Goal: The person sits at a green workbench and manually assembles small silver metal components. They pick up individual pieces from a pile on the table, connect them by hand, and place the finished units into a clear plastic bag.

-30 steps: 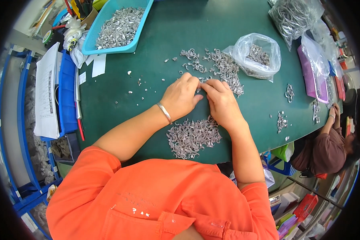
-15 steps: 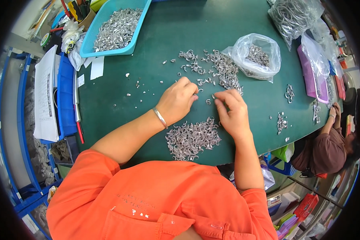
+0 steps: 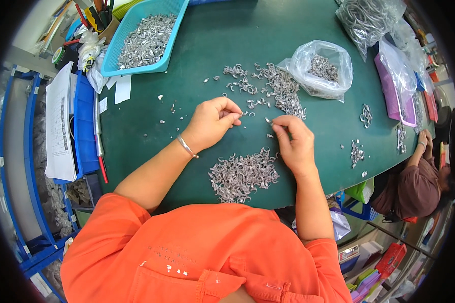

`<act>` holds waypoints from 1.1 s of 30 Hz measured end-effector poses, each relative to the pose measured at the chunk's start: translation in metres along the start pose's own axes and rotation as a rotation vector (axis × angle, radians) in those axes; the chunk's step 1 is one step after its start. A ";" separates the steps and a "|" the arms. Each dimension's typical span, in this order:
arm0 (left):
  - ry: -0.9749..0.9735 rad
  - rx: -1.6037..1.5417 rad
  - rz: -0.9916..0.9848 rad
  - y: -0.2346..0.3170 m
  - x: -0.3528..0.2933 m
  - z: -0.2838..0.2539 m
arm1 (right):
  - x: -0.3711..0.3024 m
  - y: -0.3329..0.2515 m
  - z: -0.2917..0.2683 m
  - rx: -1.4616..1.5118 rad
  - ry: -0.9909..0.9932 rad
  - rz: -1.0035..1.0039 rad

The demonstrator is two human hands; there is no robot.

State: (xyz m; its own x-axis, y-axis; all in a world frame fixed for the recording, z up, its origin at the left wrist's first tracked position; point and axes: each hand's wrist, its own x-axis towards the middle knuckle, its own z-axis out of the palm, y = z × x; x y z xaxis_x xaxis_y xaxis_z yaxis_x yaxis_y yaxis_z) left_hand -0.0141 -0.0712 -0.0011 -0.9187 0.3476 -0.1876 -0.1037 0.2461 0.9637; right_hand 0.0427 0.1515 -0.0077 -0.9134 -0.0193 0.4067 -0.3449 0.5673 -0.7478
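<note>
My left hand (image 3: pixel 212 122), a bangle on its wrist, pinches a small curved metal piece (image 3: pixel 243 113) between thumb and fingertips. To its right my right hand (image 3: pixel 294 141) has thumb and forefinger closed on another small grey metal piece (image 3: pixel 268 120). The two hands are apart, above the green table. Nearer my body lies a pile of small curved metal pieces (image 3: pixel 242 175). Beyond my fingers spreads a second heap of like pieces (image 3: pixel 284 91), with a few strays at its left. An opened clear plastic bag (image 3: pixel 343 76) holding more of them touches that heap.
A blue plastic basket (image 3: pixel 168 53) of metal pieces stands far left. Papers (image 3: pixel 60 121) and a blue bin (image 3: pixel 86 126) line the left edge. A purple basket (image 3: pixel 384 91) and a bag of metal rings (image 3: pixel 366 25) sit right. Another person (image 3: pixel 414 187) sits at the right.
My left hand has drawn slightly left and turned, so its pinching fingertips now show. My right hand stays nearly in place, with a metal piece now visible at its fingertips.
</note>
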 end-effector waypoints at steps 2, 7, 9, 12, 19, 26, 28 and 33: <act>0.006 -0.026 0.051 -0.005 0.001 -0.004 | 0.001 0.002 -0.004 0.084 0.061 0.077; 0.122 0.195 0.167 0.004 0.001 0.003 | 0.000 0.001 -0.009 -0.013 0.063 0.035; 0.133 0.310 0.254 0.005 0.008 0.009 | 0.002 -0.002 0.001 -0.021 0.089 0.042; 0.140 0.490 0.419 -0.001 0.018 0.020 | 0.007 -0.003 0.013 -0.157 0.010 -0.052; 0.069 0.530 0.460 -0.008 0.019 0.017 | 0.002 -0.005 -0.014 -0.008 -0.145 0.141; -0.041 0.571 0.544 -0.007 0.019 0.026 | -0.005 -0.002 -0.006 -0.126 -0.245 -0.062; -0.144 0.477 0.566 0.000 0.014 0.023 | -0.009 0.002 -0.008 -0.129 -0.244 -0.071; -0.471 0.391 0.691 0.005 -0.035 0.025 | -0.030 -0.019 -0.043 0.188 -0.552 0.044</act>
State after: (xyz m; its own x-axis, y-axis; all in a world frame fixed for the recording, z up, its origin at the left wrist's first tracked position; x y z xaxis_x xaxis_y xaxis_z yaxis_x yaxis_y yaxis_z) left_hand 0.0270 -0.0599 0.0058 -0.4692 0.8424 0.2650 0.6250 0.1047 0.7736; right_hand 0.0861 0.1765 0.0164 -0.8878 -0.4539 0.0768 -0.2904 0.4228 -0.8584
